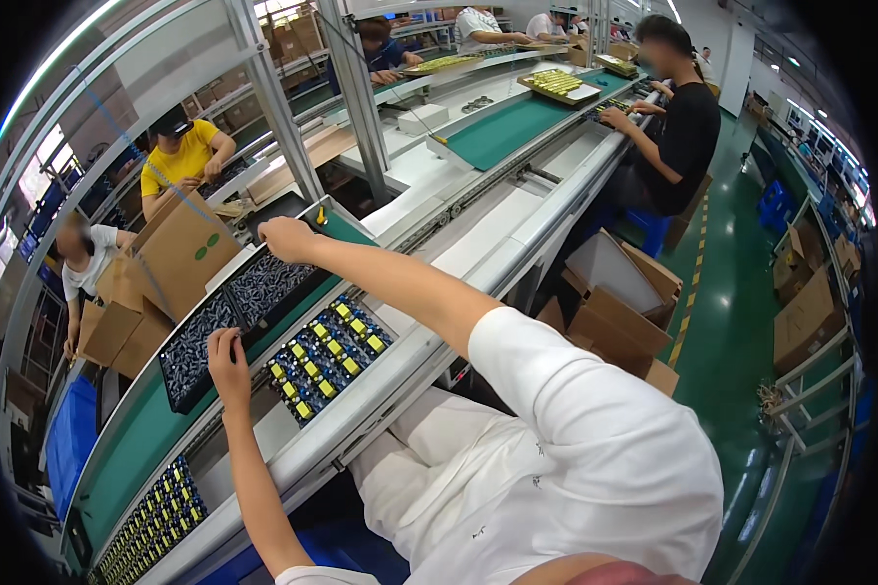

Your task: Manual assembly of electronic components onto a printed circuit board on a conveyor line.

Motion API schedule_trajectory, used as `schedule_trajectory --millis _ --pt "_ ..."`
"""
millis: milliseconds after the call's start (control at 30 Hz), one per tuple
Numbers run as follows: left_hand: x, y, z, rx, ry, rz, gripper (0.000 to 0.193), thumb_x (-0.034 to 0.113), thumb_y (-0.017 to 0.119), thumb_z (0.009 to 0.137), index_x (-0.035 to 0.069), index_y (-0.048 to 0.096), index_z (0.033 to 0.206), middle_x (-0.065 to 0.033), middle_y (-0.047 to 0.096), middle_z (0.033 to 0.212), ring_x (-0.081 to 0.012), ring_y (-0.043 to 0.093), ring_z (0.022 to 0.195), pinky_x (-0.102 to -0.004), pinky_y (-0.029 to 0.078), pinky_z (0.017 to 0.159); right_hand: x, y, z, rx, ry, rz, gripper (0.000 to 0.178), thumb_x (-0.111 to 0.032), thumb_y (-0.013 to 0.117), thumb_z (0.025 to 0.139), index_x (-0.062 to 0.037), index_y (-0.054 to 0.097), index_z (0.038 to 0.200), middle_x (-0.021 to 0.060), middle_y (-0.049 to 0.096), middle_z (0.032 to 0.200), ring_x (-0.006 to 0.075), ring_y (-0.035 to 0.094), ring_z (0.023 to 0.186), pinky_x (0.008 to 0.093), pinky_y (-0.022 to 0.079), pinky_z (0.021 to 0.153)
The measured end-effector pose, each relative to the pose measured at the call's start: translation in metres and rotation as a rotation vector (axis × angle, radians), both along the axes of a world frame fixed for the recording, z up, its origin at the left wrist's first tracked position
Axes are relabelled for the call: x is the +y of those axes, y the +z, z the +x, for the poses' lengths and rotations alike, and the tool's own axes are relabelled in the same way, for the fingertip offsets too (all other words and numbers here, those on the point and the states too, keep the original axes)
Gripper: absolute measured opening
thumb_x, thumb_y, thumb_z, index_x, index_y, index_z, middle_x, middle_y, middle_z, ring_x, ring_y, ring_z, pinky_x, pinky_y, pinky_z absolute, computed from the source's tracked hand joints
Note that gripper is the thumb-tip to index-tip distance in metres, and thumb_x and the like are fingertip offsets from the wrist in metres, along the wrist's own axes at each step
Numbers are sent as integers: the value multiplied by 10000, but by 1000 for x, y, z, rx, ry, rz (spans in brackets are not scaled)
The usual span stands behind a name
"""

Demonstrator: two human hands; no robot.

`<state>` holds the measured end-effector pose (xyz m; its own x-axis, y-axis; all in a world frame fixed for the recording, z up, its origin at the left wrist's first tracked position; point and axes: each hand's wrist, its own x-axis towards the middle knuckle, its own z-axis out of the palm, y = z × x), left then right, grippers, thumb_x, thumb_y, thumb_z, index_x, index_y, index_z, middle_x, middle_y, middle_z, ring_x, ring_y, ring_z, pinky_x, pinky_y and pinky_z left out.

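Reaching across the bench, my right hand [288, 240] is closed at the far end of the black compartment trays; whatever it holds, if anything, is hidden. My left hand [227, 370] has its fingers bent together at the near edge of a black tray [178, 398] full of small dark cylindrical parts. Anything between those fingertips is too small to name. A second tray of such parts [268, 283] lies between my hands. Just right of my left hand, a panel of circuit boards [327, 356] with yellow block components rests on the line.
Another board panel [156, 522] lies at lower left along the metal rail [293, 468]. Cardboard boxes [190, 244] stand beyond the trays. A co-worker in black [683, 136] sits farther up the line, another in yellow [180, 161] across it. Metal posts [273, 107] rise behind the trays.
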<state>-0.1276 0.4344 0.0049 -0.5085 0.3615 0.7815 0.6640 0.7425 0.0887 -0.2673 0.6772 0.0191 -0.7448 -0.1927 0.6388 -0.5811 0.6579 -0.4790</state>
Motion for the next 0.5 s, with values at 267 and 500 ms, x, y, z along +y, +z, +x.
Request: schedule_trajectory --millis 267,500 --pt "-25 -3 -16 170 194 131 197 -1 628 836 61 649 1022 -147 627 1036 -329 610 961 -394 489 847 -84 19 -10 -21 46 282 214 -129 546 792 -70 687 942 188 678 1007 364 635 991 464 497 848" --pt "-44 10 -13 366 517 206 163 140 704 773 146 661 929 -28 646 941 -240 590 931 -391 374 841 -179 24 8 43 411 709 338 -354 643 836 -109 664 1068 147 679 1037 366 632 982 484 499 863"
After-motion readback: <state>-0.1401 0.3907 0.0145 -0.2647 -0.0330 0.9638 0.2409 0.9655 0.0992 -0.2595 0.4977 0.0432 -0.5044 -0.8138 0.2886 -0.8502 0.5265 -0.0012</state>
